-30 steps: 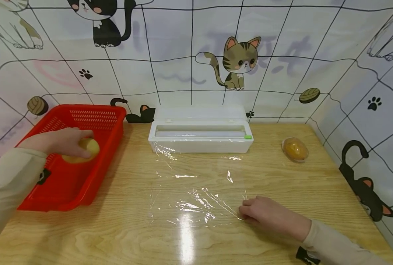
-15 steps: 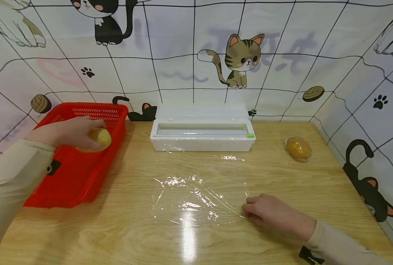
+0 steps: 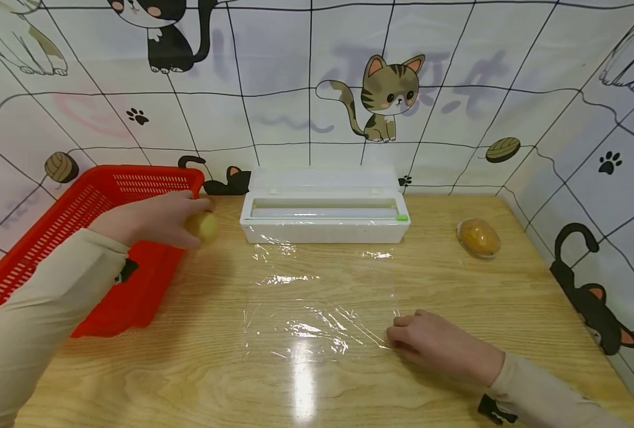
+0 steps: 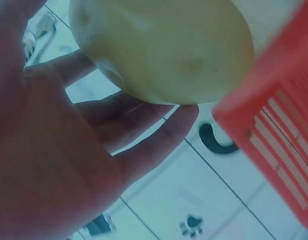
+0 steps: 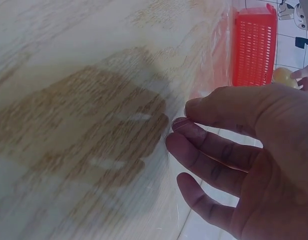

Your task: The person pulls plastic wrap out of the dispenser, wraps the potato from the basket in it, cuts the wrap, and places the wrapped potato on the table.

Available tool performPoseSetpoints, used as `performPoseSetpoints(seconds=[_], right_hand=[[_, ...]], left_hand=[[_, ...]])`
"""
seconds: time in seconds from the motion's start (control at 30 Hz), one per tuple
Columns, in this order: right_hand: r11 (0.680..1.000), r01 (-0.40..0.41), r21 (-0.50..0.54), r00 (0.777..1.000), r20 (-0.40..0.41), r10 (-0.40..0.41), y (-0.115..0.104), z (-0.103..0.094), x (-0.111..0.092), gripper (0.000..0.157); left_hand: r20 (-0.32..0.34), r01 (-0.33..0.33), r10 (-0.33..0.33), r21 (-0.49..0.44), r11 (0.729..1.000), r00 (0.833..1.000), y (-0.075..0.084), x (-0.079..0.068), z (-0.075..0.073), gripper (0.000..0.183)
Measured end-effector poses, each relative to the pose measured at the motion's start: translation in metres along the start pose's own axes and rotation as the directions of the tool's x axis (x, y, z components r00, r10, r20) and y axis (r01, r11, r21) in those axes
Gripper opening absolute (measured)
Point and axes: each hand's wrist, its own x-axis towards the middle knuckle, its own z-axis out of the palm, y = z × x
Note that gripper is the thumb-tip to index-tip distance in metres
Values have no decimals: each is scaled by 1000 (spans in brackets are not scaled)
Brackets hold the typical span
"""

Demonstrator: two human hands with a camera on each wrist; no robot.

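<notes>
A smooth pale-yellow potato [image 3: 205,227] is held in my left hand [image 3: 153,220], just past the right rim of the red basket [image 3: 145,297]. In the left wrist view the fingers curve under the potato [image 4: 169,50]. My right hand [image 3: 439,345] pinches the near right corner of a clear sheet of cling film [image 3: 317,327] between thumb and fingertips. That sheet spreads over the table from a white cling film dispenser [image 3: 324,233], whose lid stands raised. In the right wrist view, my right hand [image 5: 234,145] is close above the tabletop.
A yellow-orange item wrapped in clear film [image 3: 479,237] lies at the back right of the wooden table [image 3: 231,386]. On the dispenser's front right edge sits a green slider [image 3: 401,217]. A cat-patterned wall covering [image 3: 274,119] closes off the back and right side.
My left hand has lifted the potato from inside the basket and carried it right, past the basket's right rim. My right hand stays at the film's corner.
</notes>
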Motion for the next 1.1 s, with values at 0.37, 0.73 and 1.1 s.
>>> performPoseSetpoints(seconds=[0.37,0.73,1.1], right_hand=[[999,-37,13,999,21,36,1,4,0,22],[999,-29,36,999,43,27,1,4,2,20],[999,-26,23,999,37,25,5,4,3,17]], left_hand=[[78,-127,130,-41,991,988,43,31,40,45],[130,-259,262,-38,965,956,82,64,74,35],[211,-355,356,-44,934,910,120,91,102,26]])
